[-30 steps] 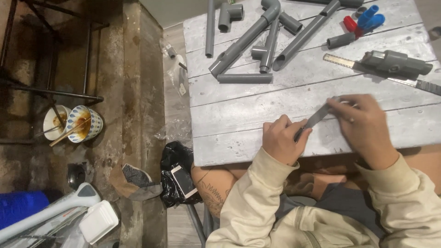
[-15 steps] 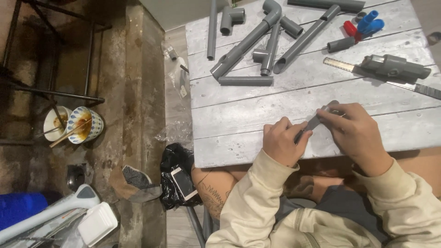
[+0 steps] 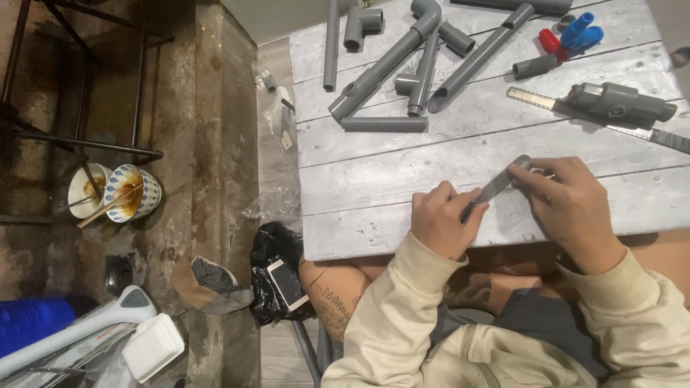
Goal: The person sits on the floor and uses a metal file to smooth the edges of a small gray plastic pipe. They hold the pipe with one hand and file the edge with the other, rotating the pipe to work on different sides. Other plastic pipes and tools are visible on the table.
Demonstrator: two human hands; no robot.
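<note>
My left hand [image 3: 440, 220] and my right hand [image 3: 568, 205] together hold a short grey pipe piece [image 3: 497, 187] just above the near part of the grey plank table [image 3: 359, 179]. The left hand grips its lower end and the right hand wraps its upper end, hiding that tip. Both sleeves are cream coloured. Farther back on the table lie several grey pipes and elbow fittings [image 3: 392, 68], a short straight pipe [image 3: 384, 123] and a small coupling [image 3: 533, 67].
A hand saw [image 3: 575, 109] lies at the right with a grey fitting [image 3: 622, 100] on it. Red and blue caps [image 3: 571, 34] sit at the back right. On the floor to the left are two used bowls [image 3: 115, 192], a black bag with a phone [image 3: 286, 284] and a white box [image 3: 151, 346].
My right hand has slid left and down along the pipe piece toward my left hand. The pipe piece stays gripped between both hands; the view shifted slightly.
</note>
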